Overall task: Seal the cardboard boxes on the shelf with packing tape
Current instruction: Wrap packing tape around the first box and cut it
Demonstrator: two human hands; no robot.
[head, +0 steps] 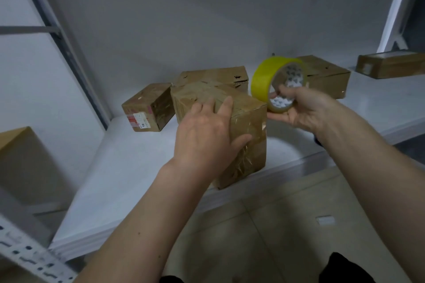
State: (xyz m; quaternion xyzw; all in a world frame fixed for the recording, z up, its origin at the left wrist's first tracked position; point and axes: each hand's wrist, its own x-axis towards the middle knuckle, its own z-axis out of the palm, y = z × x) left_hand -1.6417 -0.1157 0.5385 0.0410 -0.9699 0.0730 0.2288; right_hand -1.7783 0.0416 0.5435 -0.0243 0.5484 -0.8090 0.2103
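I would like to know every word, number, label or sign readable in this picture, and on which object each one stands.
"7R": on the white sticker of the small cardboard box at the left; it reads sideways.
Red and white label on the same box: its print is too blurred to read.
Tape roll, held by the right hand: grey marks on the white core, too small to read.
Large box under the left hand: no text visible.
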